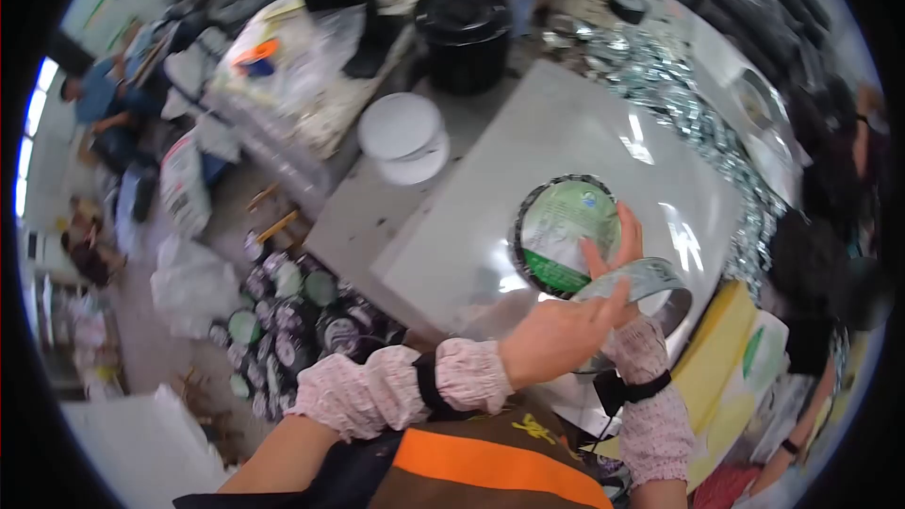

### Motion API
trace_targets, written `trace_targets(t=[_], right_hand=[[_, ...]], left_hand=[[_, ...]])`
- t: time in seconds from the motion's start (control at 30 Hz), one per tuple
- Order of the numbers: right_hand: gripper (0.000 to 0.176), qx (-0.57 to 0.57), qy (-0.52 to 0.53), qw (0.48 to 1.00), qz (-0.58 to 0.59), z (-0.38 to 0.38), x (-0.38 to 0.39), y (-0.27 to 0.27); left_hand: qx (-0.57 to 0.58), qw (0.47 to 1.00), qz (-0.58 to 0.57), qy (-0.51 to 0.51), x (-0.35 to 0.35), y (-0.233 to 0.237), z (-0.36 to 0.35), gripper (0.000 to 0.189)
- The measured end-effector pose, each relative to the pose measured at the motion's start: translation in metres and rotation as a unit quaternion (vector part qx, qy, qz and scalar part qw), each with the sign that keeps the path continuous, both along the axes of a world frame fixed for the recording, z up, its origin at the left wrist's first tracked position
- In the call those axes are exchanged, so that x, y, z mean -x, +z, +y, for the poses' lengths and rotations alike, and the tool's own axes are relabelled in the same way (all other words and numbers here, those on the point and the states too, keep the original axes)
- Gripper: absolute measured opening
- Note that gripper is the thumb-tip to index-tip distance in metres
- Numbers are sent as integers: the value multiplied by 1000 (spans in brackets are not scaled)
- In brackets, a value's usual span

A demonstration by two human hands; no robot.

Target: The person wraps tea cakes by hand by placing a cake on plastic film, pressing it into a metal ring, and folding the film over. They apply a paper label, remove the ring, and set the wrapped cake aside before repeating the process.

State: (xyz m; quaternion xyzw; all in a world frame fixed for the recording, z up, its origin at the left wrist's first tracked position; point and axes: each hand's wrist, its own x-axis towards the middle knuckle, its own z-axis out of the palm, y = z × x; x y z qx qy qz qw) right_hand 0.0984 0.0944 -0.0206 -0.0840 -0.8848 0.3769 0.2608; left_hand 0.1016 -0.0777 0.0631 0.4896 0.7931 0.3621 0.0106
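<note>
A round piece with a green and white printed face and a dark rim (566,226) lies on the shiny grey board in front of me. My right hand (617,243) rests at its right edge, fingers apart and touching the printed face. My left hand (558,332) reaches across from the left, its fingers pinched on a curved pale printed strip (650,275). The strip loops out to the right, over my right wrist. Part of my right palm is hidden behind the strip and my left fingers.
Silvery shredded strips (660,85) line the board's far right edge. White round tubs (401,127) and a black lidded bucket (462,33) stand beyond the board (452,245). Several dark round pieces (292,320) are heaped on the left. Yellow sheets (716,349) lie right. Other people are around.
</note>
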Motion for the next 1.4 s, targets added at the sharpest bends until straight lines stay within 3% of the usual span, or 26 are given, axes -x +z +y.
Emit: trace_targets(t=[0.03,0.1,0.13,0.23,0.27,0.33,0.4,0.47,0.53,0.57,0.6,0.7,0.77,0.8,0.93,1.0,1.1,1.2,1.3,1.4], right_hand=[[66,158,80,982,-73,-25,1,3],[54,435,209,847,-224,-64,-16,6],[38,360,308,863,-177,-67,-19,-11],[29,113,232,951,-172,-56,-32,17],[28,-42,218,969,-110,-46,-31,16],[29,-15,181,976,-119,-36,-43,36],[37,-64,150,979,-126,-23,-60,47],[47,-136,120,977,-108,-14,-83,55],[60,-125,71,980,-137,-13,-116,56],[67,-119,48,981,-149,-14,-129,55],[65,-92,44,981,-165,-17,-139,53],[58,-39,37,981,-186,-34,-157,26],[49,-57,36,986,-153,-37,-156,4],[38,10,34,988,-148,-37,-155,2],[35,87,72,984,-138,-47,-159,24],[34,41,127,985,-109,-54,-160,34],[34,-39,218,971,-93,-64,-155,46],[33,-6,261,961,-86,-69,-145,47],[40,-2,297,950,-99,-79,-135,46],[40,27,316,937,-148,-97,-116,31]], left_hand=[[25,999,3,23,0,4,-9,71],[63,997,3,49,-4,13,-19,72],[72,995,-20,61,-6,9,-25,64],[90,981,-133,106,1,-22,-36,55],[114,974,-141,139,6,-35,-41,48],[130,951,-233,155,26,-41,-52,50],[24,924,-355,139,42,-76,-75,28],[3,946,-312,89,74,-69,-114,16],[78,978,-194,7,114,-51,-153,13],[79,984,-133,-89,136,-55,-171,13],[184,964,-149,-117,146,-40,-181,15],[247,944,-46,-213,151,-50,-181,16],[238,941,-85,-223,158,-58,-184,16],[236,939,-105,-226,159,-62,-185,16],[220,947,-108,-208,156,-65,-188,14],[257,936,-106,-218,156,-60,-182,13],[285,924,-188,-173,158,-58,-178,12],[294,880,-349,-130,166,-48,-172,13],[301,865,-383,-121,172,-54,-169,11],[257,889,-376,49,166,-29,-140,9]])
